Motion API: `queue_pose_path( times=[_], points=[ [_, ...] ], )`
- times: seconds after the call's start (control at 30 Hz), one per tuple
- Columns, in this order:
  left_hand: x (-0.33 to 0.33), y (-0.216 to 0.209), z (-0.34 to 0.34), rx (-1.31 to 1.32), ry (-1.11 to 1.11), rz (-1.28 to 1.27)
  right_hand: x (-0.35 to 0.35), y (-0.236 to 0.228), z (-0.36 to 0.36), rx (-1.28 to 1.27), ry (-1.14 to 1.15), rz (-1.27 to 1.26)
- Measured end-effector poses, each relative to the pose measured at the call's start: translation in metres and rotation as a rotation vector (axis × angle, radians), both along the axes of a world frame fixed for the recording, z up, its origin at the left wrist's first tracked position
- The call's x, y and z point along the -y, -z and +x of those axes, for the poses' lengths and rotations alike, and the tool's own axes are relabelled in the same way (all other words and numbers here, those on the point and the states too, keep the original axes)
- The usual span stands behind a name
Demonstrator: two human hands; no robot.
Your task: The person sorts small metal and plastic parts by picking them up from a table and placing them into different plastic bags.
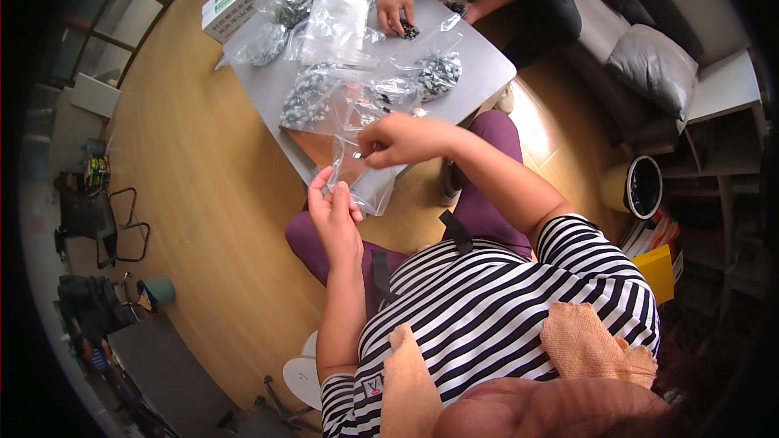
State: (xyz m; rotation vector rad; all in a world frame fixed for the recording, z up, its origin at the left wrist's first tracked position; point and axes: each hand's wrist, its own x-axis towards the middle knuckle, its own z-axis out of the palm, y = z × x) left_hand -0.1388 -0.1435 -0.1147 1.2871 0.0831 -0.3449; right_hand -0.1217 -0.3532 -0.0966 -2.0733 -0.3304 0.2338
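Observation:
A clear plastic bag (375, 195) hangs at the near edge of the grey table. My left hand (334, 209) is closed on the bag's left side, thumb and fingers pinching the film. Over the bag's upper part is my right hand (399, 139), its fingers curled together. A small pale bit shows by its fingertips, too small to name. Just beyond my hands, a clear bag of small black and white pieces (307, 99) lies on the table, and another such bag (438, 75) sits to its right. A flat orange-brown surface (318, 148) shows below the bags.
Across the table (268, 85), another person's hand (395, 4) touches a small pile of dark pieces (408, 29). A stack of clear bags (337, 23) lies mid-table. A white and green carton (237, 2) stands at the far left corner. To the right is a bin (643, 186).

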Motion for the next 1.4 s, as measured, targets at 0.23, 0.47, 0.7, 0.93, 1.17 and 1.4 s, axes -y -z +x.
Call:
queue_pose_path(
  times=[0.23, 0.47, 0.7, 0.93, 1.17, 1.4],
  points=[
    [-0.005, -0.006, -0.001, 0.068, -0.054, 0.069, -0.057, 0.036, 0.007, 0.601, -0.089, 0.025],
    [-0.004, -0.007, 0.004, 0.025, -0.036, -0.027, 0.023, 0.129, 0.035, 0.258, 0.487, -0.246],
    [-0.009, 0.000, 0.002, -0.021, -0.042, -0.014, 0.014, 0.141, 0.090, 0.153, 0.180, -0.905],
    [-0.004, 0.003, 0.005, -0.031, -0.012, -0.028, 0.038, 0.180, 0.125, 0.007, 0.287, -0.537],
    [-0.009, 0.005, 0.002, -0.043, -0.017, -0.027, 0.022, 0.162, 0.118, 0.238, 0.365, -0.750],
    [-0.004, 0.004, -0.001, -0.050, -0.001, -0.046, 0.036, 0.179, 0.114, 0.016, 0.550, -0.437]
  ],
)
